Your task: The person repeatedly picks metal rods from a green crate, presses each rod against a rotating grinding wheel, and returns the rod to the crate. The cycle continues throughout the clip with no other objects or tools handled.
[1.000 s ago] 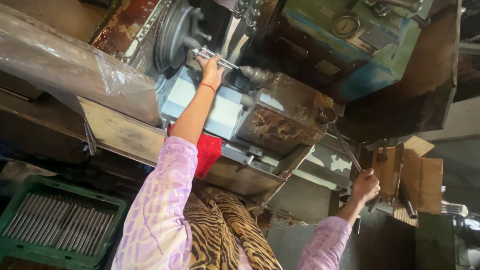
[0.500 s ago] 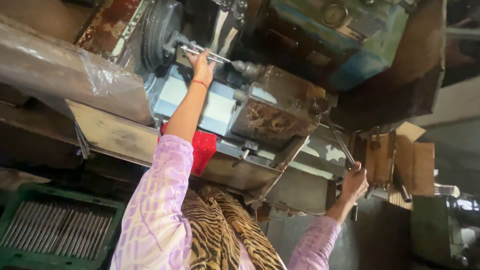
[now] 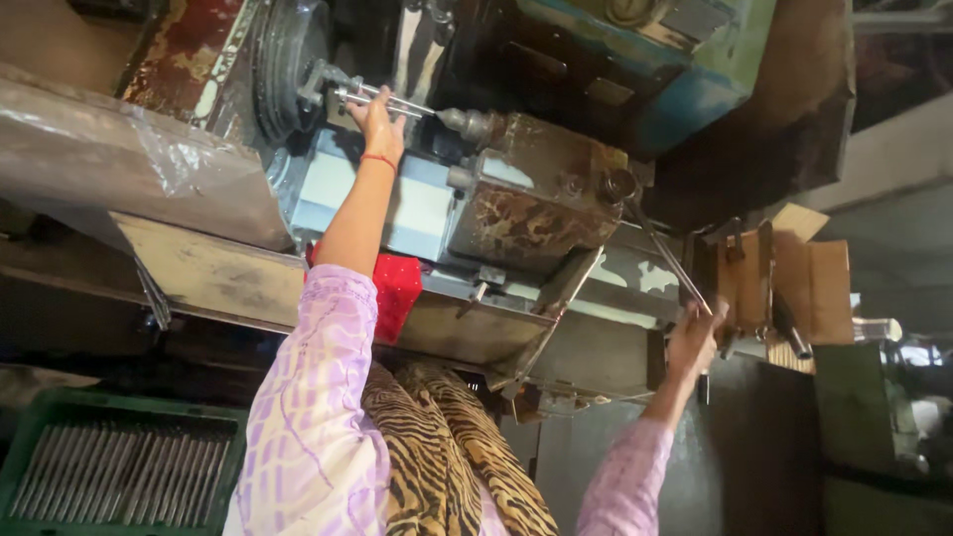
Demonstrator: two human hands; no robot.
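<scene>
Head view, hands: left hand [image 3: 375, 119] raised to the lathe [image 3: 516, 199], fingers curled around a thin metal rod [image 3: 382, 97]; right hand [image 3: 693, 342] closed on the lower end of a long lever [image 3: 667, 258].
Rod: lying roughly level at the chuck [image 3: 283, 69], one end at the chuck, the other pointing toward a drill chuck [image 3: 472, 124] on the tailstock side.
Lever: slanting from a round knob [image 3: 620, 186] on the rusty machine block down to the right hand.
Around: red cloth [image 3: 397, 288] draped just beside the left forearm, under the machine body; metal tray [image 3: 328, 298] below the bed; plastic-wrapped panel [image 3: 119, 159] to the left; green crate [image 3: 109, 476] of grey rods bottom left; cardboard box [image 3: 794, 278] with tools just beside the right hand; blue-green housing [image 3: 685, 69] above.
In the way: left forearm crossing in front of the pale carriage face; striped scarf [image 3: 447, 447] and lilac sleeves filling the lower middle.
Change from half a second ago: left hand in the same place on the rod; right hand in the same grip on the lever, with the lever lying much as before; frame shifted slightly.
Hard to make out: fingertips of the right hand lost behind the lever end; chuck jaws dark and blurred, contact with the rod unclear; crate cut off by the bottom edge; far right corner overexposed and cluttered.
</scene>
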